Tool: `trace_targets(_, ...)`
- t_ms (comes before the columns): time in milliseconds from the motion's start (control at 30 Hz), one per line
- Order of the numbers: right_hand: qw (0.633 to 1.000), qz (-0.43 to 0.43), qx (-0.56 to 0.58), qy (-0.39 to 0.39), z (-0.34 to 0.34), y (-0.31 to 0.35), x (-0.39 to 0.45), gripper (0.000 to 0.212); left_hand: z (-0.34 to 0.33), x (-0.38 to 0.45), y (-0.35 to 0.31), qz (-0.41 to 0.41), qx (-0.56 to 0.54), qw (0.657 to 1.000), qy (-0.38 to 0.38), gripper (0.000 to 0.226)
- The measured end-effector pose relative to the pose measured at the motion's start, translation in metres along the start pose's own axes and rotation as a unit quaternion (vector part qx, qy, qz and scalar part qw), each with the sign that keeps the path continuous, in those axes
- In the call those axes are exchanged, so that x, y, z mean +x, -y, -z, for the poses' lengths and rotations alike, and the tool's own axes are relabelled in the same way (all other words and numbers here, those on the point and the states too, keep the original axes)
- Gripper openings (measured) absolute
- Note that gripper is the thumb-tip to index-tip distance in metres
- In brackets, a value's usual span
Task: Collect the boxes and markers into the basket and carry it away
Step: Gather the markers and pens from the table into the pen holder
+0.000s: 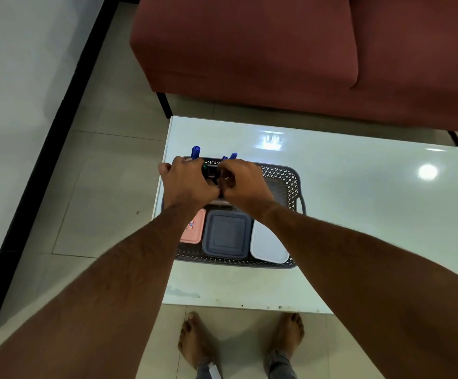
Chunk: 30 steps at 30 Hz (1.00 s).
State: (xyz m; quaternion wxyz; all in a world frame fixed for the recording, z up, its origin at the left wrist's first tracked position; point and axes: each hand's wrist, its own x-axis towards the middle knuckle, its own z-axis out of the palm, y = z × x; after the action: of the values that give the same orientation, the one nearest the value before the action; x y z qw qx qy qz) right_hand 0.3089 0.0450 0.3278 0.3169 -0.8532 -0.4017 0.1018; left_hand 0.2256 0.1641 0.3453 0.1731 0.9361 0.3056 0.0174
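Both hands [214, 181] apparently gripping markers [196, 152].

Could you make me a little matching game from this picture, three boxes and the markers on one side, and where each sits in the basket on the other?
Things:
1. pink box
2. dark grey box
3. white box
4. blue markers

Places in the basket:
A. middle of the near row
B. far end, at the hands
C. near row, left end
D. near row, right end

Pairs: 1-C, 2-A, 3-D, 4-B
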Motion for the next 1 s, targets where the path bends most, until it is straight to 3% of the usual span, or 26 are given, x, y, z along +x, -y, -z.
trace_targets(167, 1.0, 0.001, -0.006, 0.0, -0.002, -0.005, -0.002, 0.021, -0.004, -0.005, 0.003, 0.025, 0.01, 1.0, 0.014, 0.025)
trace_targets(367, 1.0, 0.02, 0.02, -0.007, 0.004, -0.007, -0.008, 0.028, -0.004, -0.009, 0.003, 0.046, -0.056, 0.997, -0.028, 0.033)
trace_targets(467, 0.999, 0.024, 0.028, -0.037, 0.011, -0.011, -0.013, 0.021, -0.005, -0.013, -0.002, 0.029, -0.055, 0.996, -0.063, 0.037)
trace_targets(567, 0.996, 0.021, 0.016, -0.085, 0.028, -0.019, -0.022, 0.01, -0.006, -0.016, -0.016, -0.006, -0.067, 0.992, -0.104, 0.036)
trace_targets(733, 0.987, -0.022, -0.012, -0.159, 0.074, -0.057, -0.048, 0.012, -0.014, -0.023, -0.067, -0.119, -0.144, 0.972, -0.14, 0.032)
trace_targets(833, 0.987, -0.044, -0.03, -0.153, 0.107, -0.09, -0.074, 0.011, -0.025, -0.032, -0.111, -0.213, -0.144, 0.96, -0.115, 0.031)
trace_targets(1000, 0.987, -0.077, -0.084, -0.114, 0.145, -0.14, -0.128, 0.006, -0.063, -0.052, -0.174, -0.299, -0.145, 0.943, -0.025, 0.027)
